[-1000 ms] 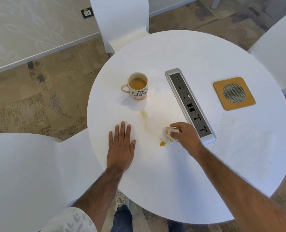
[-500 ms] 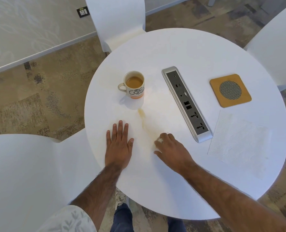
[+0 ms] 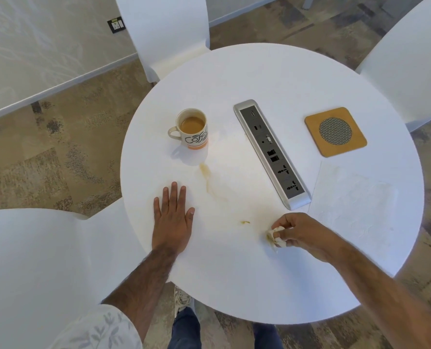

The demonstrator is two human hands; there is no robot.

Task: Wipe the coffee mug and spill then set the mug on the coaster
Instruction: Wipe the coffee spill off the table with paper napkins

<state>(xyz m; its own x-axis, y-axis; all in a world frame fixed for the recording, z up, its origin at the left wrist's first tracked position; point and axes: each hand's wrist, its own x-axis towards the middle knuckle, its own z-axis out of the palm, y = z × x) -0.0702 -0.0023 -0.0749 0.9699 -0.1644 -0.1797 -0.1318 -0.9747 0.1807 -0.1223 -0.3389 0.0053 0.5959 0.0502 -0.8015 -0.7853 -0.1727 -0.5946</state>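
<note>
A cream coffee mug [image 3: 192, 129] with black lettering and an orange base stands upright on the round white table [image 3: 259, 76], holding coffee. A thin brown coffee spill [image 3: 206, 173] trails from below the mug toward the front, with a small brown spot [image 3: 245, 222] nearer me. My right hand [image 3: 302, 234] is shut on a crumpled, coffee-stained tissue [image 3: 275, 238] pressed to the table right of that spot. My left hand [image 3: 173, 219] lies flat with fingers spread, left of the spill. A square wooden coaster [image 3: 335, 131] with a mesh centre sits at the far right.
A silver power socket strip [image 3: 272, 153] runs down the table's middle between mug and coaster. A flat white paper napkin [image 3: 353, 200] lies right of the strip. White chairs stand at the back [image 3: 164, 34], right [image 3: 411, 59] and front left [image 3: 33, 260].
My right hand swept the tissue left across the spill, then back right and toward me. The lower trail is fainter. My left hand has stayed flat.
</note>
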